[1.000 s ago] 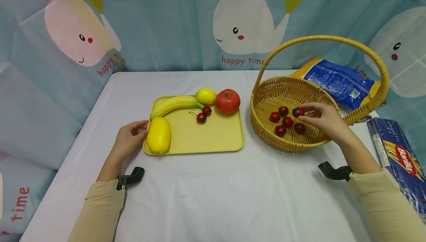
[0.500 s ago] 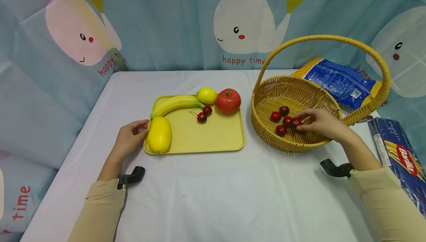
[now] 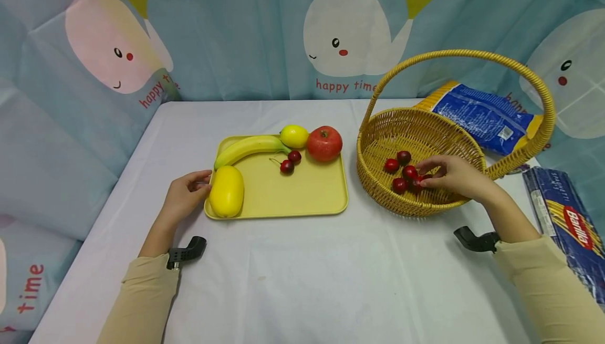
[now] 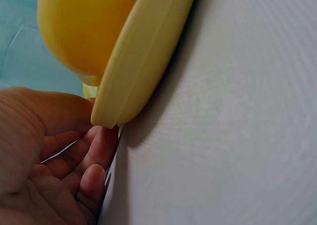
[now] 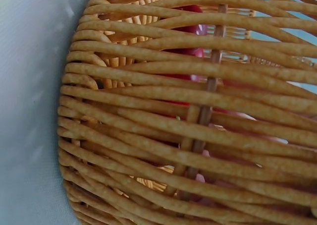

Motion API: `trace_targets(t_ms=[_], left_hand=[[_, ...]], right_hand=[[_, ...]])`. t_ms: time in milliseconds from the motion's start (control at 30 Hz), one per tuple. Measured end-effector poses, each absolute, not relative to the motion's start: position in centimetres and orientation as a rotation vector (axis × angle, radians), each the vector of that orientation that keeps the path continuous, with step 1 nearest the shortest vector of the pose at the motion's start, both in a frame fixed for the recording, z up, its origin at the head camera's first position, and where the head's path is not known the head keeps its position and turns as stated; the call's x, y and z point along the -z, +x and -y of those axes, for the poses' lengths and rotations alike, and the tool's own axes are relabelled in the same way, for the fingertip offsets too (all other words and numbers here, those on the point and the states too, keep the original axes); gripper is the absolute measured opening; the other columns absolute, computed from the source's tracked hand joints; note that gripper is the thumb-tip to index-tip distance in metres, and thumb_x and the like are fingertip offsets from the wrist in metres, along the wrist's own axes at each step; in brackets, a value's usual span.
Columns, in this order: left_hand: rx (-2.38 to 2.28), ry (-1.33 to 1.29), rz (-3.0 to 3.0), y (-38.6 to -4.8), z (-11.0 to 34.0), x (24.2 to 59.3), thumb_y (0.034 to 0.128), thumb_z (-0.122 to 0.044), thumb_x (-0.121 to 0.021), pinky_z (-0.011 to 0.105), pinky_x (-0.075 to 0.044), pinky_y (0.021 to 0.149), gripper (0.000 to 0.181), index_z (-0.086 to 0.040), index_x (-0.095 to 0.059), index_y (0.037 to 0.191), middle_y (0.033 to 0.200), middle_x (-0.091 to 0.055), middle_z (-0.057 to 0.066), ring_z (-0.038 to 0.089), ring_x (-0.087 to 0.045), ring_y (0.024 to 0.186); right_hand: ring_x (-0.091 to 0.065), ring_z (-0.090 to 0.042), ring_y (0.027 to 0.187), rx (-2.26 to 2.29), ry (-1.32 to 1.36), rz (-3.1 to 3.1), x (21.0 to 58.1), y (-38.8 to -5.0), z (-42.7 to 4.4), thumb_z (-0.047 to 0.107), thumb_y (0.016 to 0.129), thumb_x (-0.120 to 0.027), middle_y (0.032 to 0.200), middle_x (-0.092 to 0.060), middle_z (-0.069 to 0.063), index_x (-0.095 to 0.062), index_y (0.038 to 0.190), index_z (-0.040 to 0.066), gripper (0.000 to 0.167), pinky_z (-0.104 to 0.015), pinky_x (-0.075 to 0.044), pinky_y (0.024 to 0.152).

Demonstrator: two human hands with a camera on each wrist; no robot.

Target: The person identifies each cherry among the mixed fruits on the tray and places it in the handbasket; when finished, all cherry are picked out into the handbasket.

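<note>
My left hand (image 3: 185, 195) is at the left edge of the yellow tray (image 3: 293, 197), pinching its rim between thumb and fingers in the left wrist view. Beside it on the tray lies a smooth yellow oval fruit (image 3: 226, 191). My right hand (image 3: 456, 177) reaches into the wicker basket (image 3: 378, 128) and pinches a dark red cherry (image 3: 427, 178), partly hidden by the fingertips. Several other cherries (image 3: 399, 185) lie close by on the basket floor. In the right wrist view the basket weave (image 5: 148, 96) covers most of the hand and cherries.
A banana (image 3: 250, 149), a lemon (image 3: 294, 136), a red apple (image 3: 324, 144) and two cherries (image 3: 287, 166) lie on the tray. The basket's tall handle (image 3: 463, 53) arches overhead. A blue bag (image 3: 482, 115) lies behind it, and a spaghetti pack (image 3: 564, 218) to its right.
My right hand has moved slightly left and down in the basket with the cherry, which now sits low against the other cherries. The left hand stays at the tray's rim.
</note>
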State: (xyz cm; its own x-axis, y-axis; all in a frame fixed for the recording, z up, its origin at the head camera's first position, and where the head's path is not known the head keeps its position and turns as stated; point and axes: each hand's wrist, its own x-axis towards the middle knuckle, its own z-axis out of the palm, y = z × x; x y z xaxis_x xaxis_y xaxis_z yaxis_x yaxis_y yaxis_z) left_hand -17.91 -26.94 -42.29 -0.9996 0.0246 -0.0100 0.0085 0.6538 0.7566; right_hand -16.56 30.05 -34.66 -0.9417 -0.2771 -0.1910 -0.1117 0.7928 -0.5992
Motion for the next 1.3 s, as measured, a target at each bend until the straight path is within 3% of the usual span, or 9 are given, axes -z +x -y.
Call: trace_targets(t_ms=[200,400,667,833,1300], left_hand=[[-1.304,0.05,-2.847,-17.8,26.9,42.2,0.0905,-0.01,-0.056,0.007,-0.042,0.066,0.04,0.002,-0.051,0.128,0.111,-0.057,0.02,0.018,-0.052,0.088],[-1.312,0.055,-2.846,-17.7,26.9,42.0,0.0903,-0.01,-0.056,0.007,-0.042,0.066,0.04,0.003,-0.051,0.128,0.111,-0.057,0.02,0.015,-0.052,0.086],[-1.313,0.062,-2.85,-17.7,27.0,42.1,0.09,-0.009,-0.056,0.007,-0.042,0.066,0.04,0.003,-0.051,0.128,0.11,-0.057,0.02,0.01,-0.051,0.084],[-1.312,0.067,-2.853,-17.8,27.0,42.3,0.0898,-0.008,-0.056,0.007,-0.042,0.065,0.04,0.003,-0.051,0.128,0.11,-0.057,0.02,0.012,-0.051,0.084],[-1.302,0.021,-2.843,-17.7,26.8,42.1,0.0904,-0.009,-0.055,0.006,-0.041,0.065,0.041,0.002,-0.05,0.129,0.112,-0.056,0.02,0.023,-0.052,0.091]], right_hand=[[-0.057,-0.022,0.086,0.953,-0.292,-2.754,34.7,-16.4,-30.2,0.027,0.084,-0.067,0.109,-0.062,-0.017,-0.058,0.119,0.002,0.043,-0.023,-0.048,0.069],[-0.057,-0.013,0.084,1.024,-0.305,-2.769,34.1,-16.2,-29.9,0.026,0.085,-0.066,0.108,-0.062,-0.018,-0.058,0.119,0.0,0.043,-0.021,-0.049,0.068],[-0.057,-0.007,0.084,1.11,-0.296,-2.809,32.6,-16.0,-28.0,0.024,0.086,-0.065,0.113,-0.06,-0.016,-0.057,0.122,0.005,0.041,-0.024,-0.051,0.067],[-0.057,-0.004,0.085,1.218,-0.265,-2.84,31.6,-15.8,-25.7,0.024,0.085,-0.067,0.114,-0.061,-0.012,-0.059,0.121,0.011,0.039,-0.024,-0.05,0.066],[-0.057,-0.017,0.092,1.621,-0.493,-2.681,30.6,-16.4,-17.3,0.018,0.085,-0.067,0.115,-0.06,-0.008,-0.059,0.119,0.008,0.037,-0.023,-0.05,0.072]])
